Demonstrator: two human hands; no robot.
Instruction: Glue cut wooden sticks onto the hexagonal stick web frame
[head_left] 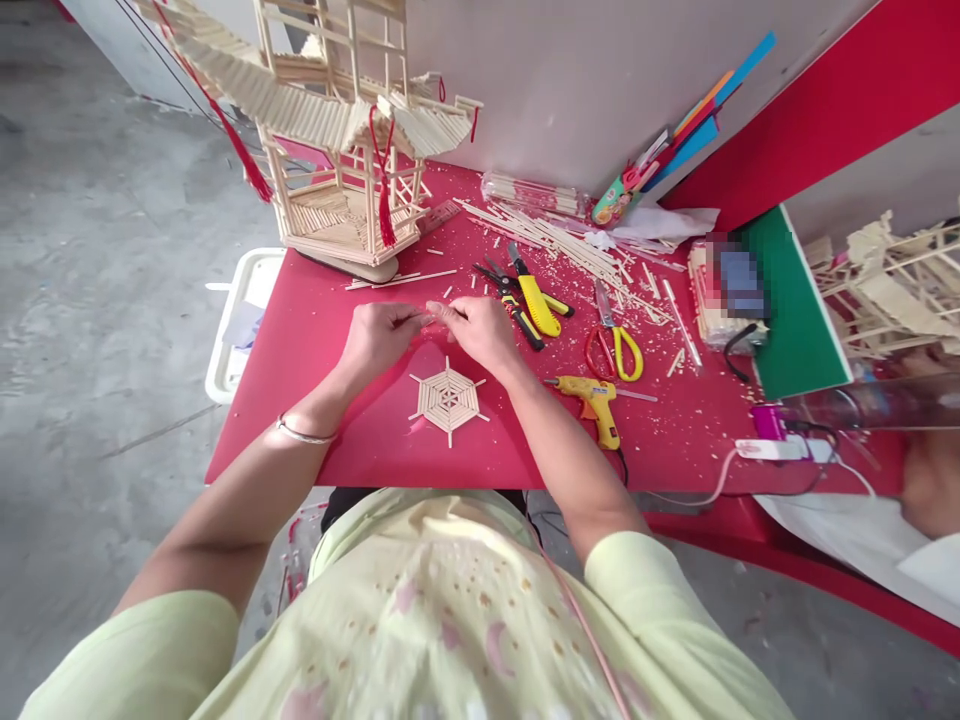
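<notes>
My left hand [379, 338] and my right hand [480, 332] meet fingertip to fingertip above the red table, both closed in a pinch. Whatever lies between the fingers is too small to make out. Just below them, a flat hexagonal web of thin wooden sticks [450, 402] rests on the tabletop, its spokes sticking out past the rim. Beyond my left hand stands a pagoda model [337, 205] built of sticks, hung with red tassels. Black-and-yellow pliers [517, 310] and a yellow utility knife [536, 300] lie close to my right hand.
Right of my forearm are a yellow glue gun [598, 402] and scissors [615, 345] with red and yellow handles. Loose sticks [555, 240] and scraps litter the back of the red table [277, 400]. A power strip [784, 450] lies at right, near another person's arm [934, 450].
</notes>
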